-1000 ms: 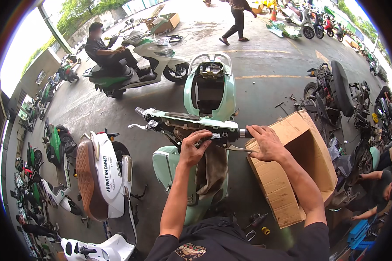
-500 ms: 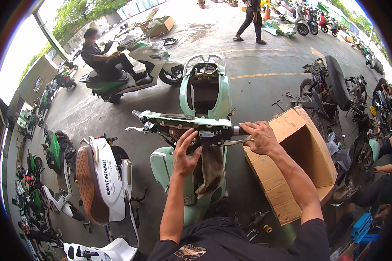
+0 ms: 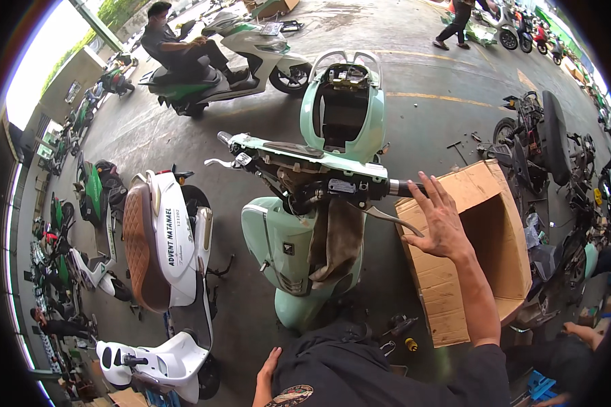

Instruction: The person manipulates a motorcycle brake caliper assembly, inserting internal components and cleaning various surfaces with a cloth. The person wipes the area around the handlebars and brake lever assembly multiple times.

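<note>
My right hand (image 3: 442,220) is open, its fingers spread beside the right handlebar grip (image 3: 406,188) and the silver brake lever (image 3: 395,220). Whether the thumb touches the lever tip I cannot tell. The handlebar (image 3: 305,157) belongs to a mint-green scooter and has part of its cover off, baring dark parts and cables. A brown cloth (image 3: 336,241) hangs below it over the green front panel (image 3: 271,230). Low down, against my dark shirt, my left hand (image 3: 269,364) shows only partly, fingers straight and nothing seen in it.
An open cardboard box (image 3: 441,298) stands right of the scooter. The mint-green body shell (image 3: 377,115) is beyond the handlebar. To the left is a white scooter (image 3: 176,258) with a brown seat. One person (image 3: 173,47) sits on a parked scooter; another's arm (image 3: 582,334) shows at right.
My left hand has left the handlebar and dropped to my waist. My right hand has let go of the grip and spread its fingers. The view has shifted, and the walking person is farther right.
</note>
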`<action>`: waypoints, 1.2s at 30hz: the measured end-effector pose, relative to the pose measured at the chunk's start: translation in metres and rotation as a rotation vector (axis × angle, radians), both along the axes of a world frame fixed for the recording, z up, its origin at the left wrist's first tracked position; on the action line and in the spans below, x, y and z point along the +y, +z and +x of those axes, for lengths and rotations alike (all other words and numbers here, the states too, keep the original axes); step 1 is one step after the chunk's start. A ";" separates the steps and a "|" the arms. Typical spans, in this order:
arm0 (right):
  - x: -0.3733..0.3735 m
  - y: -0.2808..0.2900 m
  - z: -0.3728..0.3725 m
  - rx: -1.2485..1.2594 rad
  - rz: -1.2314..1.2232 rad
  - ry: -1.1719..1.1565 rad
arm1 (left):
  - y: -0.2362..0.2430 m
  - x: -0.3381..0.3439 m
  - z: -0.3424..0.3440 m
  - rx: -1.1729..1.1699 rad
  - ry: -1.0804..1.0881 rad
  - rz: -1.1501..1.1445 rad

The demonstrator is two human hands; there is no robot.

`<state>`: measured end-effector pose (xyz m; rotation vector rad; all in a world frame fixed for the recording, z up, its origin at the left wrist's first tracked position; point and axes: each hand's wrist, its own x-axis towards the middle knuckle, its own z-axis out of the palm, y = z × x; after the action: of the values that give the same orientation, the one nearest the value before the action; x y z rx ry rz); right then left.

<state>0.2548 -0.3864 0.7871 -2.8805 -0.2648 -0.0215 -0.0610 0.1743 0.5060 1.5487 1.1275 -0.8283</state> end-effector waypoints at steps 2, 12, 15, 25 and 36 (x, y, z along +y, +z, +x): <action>-0.011 -0.010 -0.007 0.013 0.078 -0.027 | 0.003 -0.011 -0.007 0.051 -0.051 0.006; -0.013 0.012 -0.006 0.177 -0.010 -0.131 | 0.032 -0.036 -0.007 0.004 -0.172 0.163; -0.032 0.007 -0.004 0.147 0.006 -0.187 | 0.003 -0.049 -0.025 -0.102 -0.063 0.235; -0.032 -0.013 0.012 -0.117 -0.004 -0.204 | -0.094 -0.021 -0.100 -0.096 0.299 -0.001; 0.013 0.000 0.003 0.210 -0.218 -0.330 | -0.085 0.118 -0.053 -0.022 0.359 0.031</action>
<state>0.2581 -0.3737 0.7872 -3.0739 0.2643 0.2644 -0.1138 0.2924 0.4210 1.3228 1.3571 -0.5517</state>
